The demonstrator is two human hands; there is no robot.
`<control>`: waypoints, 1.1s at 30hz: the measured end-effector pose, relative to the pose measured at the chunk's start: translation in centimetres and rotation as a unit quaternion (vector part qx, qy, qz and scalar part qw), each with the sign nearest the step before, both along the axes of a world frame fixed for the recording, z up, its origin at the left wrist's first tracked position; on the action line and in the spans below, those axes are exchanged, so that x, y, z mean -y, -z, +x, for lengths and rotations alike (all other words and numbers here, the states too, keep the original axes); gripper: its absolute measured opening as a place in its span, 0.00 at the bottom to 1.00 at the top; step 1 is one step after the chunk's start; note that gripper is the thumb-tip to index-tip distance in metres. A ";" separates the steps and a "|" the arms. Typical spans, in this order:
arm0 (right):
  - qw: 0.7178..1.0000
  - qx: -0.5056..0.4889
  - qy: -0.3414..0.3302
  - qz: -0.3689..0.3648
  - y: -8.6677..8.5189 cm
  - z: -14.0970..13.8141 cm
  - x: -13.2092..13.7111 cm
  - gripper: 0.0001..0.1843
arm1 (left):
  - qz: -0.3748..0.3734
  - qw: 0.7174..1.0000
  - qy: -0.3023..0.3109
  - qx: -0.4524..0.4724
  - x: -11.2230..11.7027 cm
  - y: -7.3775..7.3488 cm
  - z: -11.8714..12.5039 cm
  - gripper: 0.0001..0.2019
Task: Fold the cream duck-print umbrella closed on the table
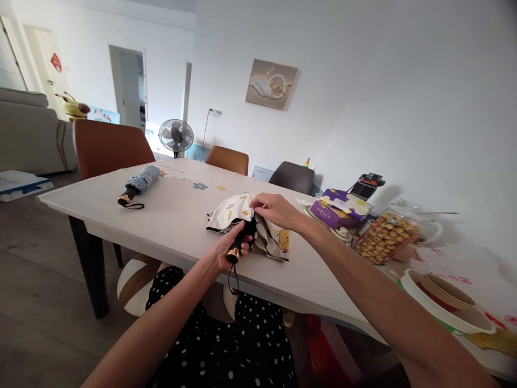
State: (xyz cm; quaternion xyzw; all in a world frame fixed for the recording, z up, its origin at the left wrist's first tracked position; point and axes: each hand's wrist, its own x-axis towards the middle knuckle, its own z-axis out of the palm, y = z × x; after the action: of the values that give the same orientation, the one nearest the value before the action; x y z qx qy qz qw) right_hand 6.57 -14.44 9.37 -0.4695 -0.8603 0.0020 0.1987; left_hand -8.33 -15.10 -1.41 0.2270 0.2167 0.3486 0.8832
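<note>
Two hands are busy at the near edge of the pale counter [173, 221], above a lap in a black dress with white dots [242, 345]. The left hand [228, 250] is closed round the black, gold-capped handle of a cream folding umbrella [228, 211] printed with yellow ducks, its wrist strap dangling over the edge. The umbrella lies on the counter, collapsed, its cloth loose and rumpled. The right hand [277, 209] pinches a fold of that cloth, so I'd judge the gathering of the canopy is the step in hand, with nothing wrapped tight yet. Just beyond, to the right, a purple box [333, 214] reads "GRACE". Farther off to the left lies a pale blue rolled umbrella [141, 180], well apart.
</note>
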 end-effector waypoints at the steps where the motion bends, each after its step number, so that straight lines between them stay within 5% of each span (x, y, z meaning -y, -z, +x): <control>1: 1.000 -0.006 0.012 -0.010 -0.1 -0.1 0.1 0.10 | 0.005 1.000 -0.001 0.004 0.0 0.1 0.0 0.12; 4: 0.999 -0.012 0.047 -0.023 -0.5 -0.3 0.3 0.09 | 0.020 1.000 0.002 0.016 -0.3 0.4 0.1 0.14; 8: 0.990 0.130 0.040 -0.028 -0.1 -1.1 0.8 0.15 | 0.028 0.999 0.009 0.023 -0.6 0.8 0.1 0.15; 12: 0.969 0.238 0.058 0.006 0.6 -2.2 1.2 0.09 | 0.026 0.999 0.008 0.021 -0.6 0.7 0.1 0.14; 16: 0.958 0.259 0.086 0.088 0.1 -2.6 1.4 0.14 | -0.001 1.000 0.017 0.015 -0.5 0.4 0.1 0.12; 20: 0.948 0.240 0.109 0.180 -1.2 -2.1 0.8 0.18 | -0.006 1.000 0.015 0.009 -0.4 0.4 0.2 0.11; 33: 0.921 0.055 0.276 0.268 -4.5 1.7 -1.6 0.18 | -0.010 1.000 0.013 -0.026 -0.2 0.0 0.2 0.10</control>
State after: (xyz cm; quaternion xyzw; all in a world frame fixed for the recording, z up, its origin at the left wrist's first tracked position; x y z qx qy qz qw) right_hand 8.28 -12.87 13.87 -0.6165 -0.6748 -0.3096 0.2623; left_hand -8.09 -14.91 -1.40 0.2299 0.2404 0.3286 0.8840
